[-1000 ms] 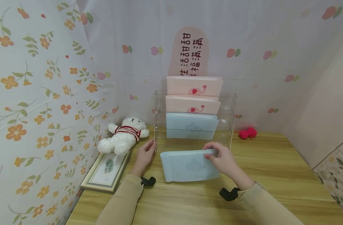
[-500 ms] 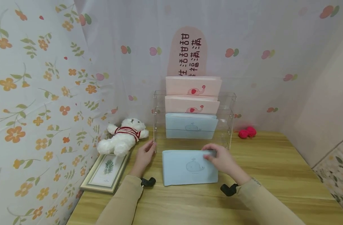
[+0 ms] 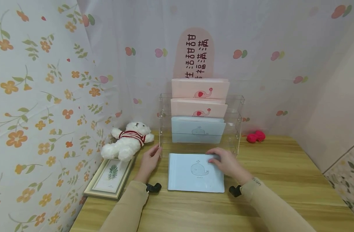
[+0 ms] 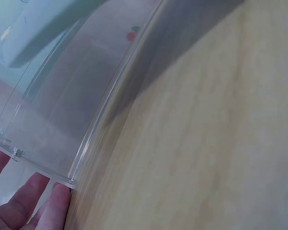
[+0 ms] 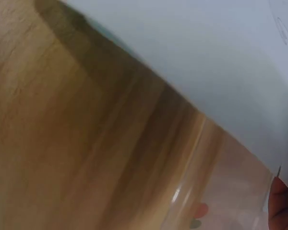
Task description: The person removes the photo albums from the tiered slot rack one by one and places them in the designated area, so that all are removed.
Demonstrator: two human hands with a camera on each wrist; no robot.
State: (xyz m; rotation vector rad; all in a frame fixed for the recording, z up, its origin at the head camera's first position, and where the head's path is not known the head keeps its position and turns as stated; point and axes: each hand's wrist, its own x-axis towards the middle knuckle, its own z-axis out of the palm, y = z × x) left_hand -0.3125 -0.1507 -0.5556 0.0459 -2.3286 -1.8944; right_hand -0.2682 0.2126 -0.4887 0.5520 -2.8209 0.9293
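My right hand point(image 3: 224, 162) pinches the upper right edge of a light blue booklet point(image 3: 182, 177) with a whale drawing on its cover. It tilts back in front of the clear acrylic rack point(image 3: 239, 129). In the right wrist view its pale cover point(image 5: 192, 57) spans the top, with my fingertips at its edge. My left hand point(image 3: 149, 162) holds the rack's lower left side; in the left wrist view its fingers point(image 4: 26, 196) lie along the clear panel's edge. Another blue whale booklet point(image 3: 182, 130) and two pink elephant booklets point(image 3: 184, 88) stand in the higher tiers.
Left of the rack a white teddy bear point(image 3: 127, 146) in a striped sweater lies against a framed leaf picture point(image 3: 107, 180). Pink yarn point(image 3: 255, 137) sits at the right. A printed curtain point(image 3: 130, 29) hangs behind the wooden table point(image 3: 281, 183).
The blue booklet has tipped back, so its whale cover faces up more fully. My right hand has moved slightly left with it. The left hand stays at the rack.
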